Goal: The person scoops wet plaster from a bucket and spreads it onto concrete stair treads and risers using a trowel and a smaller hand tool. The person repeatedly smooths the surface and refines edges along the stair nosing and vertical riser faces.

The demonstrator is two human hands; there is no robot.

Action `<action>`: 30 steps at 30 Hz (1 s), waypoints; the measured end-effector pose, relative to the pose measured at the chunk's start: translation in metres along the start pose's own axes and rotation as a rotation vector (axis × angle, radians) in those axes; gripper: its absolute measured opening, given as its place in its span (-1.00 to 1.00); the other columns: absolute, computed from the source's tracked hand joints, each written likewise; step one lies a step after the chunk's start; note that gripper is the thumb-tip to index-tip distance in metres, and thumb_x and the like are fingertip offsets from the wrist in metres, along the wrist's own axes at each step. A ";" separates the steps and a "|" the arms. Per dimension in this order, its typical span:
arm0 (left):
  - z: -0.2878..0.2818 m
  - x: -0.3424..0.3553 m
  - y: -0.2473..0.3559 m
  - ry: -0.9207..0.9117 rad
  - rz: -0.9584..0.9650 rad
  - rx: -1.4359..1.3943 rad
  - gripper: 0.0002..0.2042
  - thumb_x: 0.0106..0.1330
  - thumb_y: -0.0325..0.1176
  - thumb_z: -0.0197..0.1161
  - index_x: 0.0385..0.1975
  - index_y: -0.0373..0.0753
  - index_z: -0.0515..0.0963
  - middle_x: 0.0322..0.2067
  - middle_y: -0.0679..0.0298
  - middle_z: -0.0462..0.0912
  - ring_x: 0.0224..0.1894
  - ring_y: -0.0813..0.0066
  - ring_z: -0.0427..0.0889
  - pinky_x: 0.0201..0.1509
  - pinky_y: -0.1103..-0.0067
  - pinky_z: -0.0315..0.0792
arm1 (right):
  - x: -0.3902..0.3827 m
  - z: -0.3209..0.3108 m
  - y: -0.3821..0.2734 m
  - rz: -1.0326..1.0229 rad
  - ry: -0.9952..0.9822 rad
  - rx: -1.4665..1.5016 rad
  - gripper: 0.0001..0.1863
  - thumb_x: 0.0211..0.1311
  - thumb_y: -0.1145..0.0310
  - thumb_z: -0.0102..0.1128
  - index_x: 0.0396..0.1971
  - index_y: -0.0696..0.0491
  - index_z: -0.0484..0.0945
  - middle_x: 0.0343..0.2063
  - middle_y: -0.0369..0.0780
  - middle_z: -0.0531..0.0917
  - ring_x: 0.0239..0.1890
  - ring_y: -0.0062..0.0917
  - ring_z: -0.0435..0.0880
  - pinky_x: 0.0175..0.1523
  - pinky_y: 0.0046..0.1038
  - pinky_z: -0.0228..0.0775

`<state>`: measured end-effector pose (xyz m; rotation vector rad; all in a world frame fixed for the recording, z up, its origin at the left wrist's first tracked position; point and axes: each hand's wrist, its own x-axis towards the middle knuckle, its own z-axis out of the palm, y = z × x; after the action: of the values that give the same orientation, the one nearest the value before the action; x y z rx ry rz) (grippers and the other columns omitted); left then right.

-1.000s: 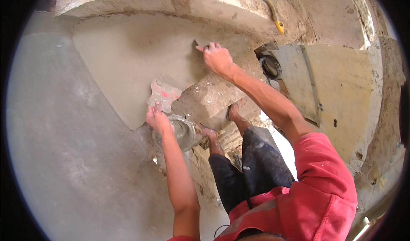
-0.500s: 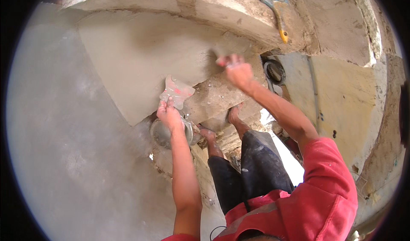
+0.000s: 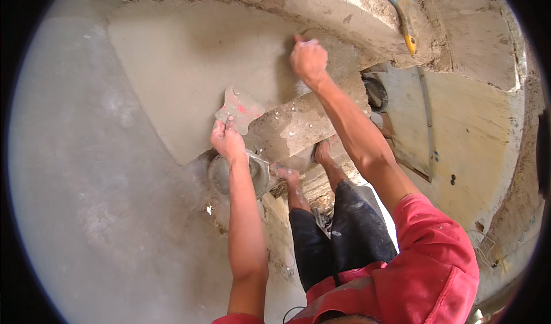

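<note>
My left hand (image 3: 228, 140) pinches the lower edge of a thin, flat, irregular grey piece with red marks (image 3: 241, 109), smeared with plaster. That piece is held in front of a freshly coated pale plaster patch (image 3: 166, 66). Farther up and to the right, my right hand (image 3: 310, 59) is closed in a fist against the upper right part of the patch, with the thumb pointing up. Whatever it grips, if anything, is hidden behind the fingers. Below my left hand stands a round metal bowl or bucket (image 3: 261, 177), partly covered by my left forearm.
A brush with a blue-stained head and yellow handle tip (image 3: 409, 41) lies on the rough ledge (image 3: 350, 14) at the upper right. My bare feet (image 3: 322, 152) stand on rough masonry beside a speckled block (image 3: 295, 126). A dark round ring (image 3: 376, 93) is near the yellowish panel (image 3: 470, 134).
My right hand has moved upward along the plaster patch and turned, with its fist now facing me. My left hand keeps hold of the flat piece. The view has shifted slightly.
</note>
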<state>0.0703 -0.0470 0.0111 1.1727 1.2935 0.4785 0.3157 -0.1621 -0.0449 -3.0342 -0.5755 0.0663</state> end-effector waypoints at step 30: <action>-0.171 0.051 0.009 0.211 0.031 0.146 -0.80 0.42 -0.56 0.23 -0.09 -0.58 0.63 -0.20 0.11 0.76 -0.25 0.51 0.65 -0.14 0.52 0.52 | -0.195 -0.035 -0.184 -0.646 -0.348 0.023 -0.60 0.34 0.41 0.09 0.11 0.27 0.59 -0.04 0.04 0.55 -0.03 -0.21 0.67 -0.14 -0.26 0.73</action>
<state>-0.0671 0.0667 0.0199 1.2916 1.5138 0.5495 0.0694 -0.0642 0.0071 -2.6639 -1.5232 0.5641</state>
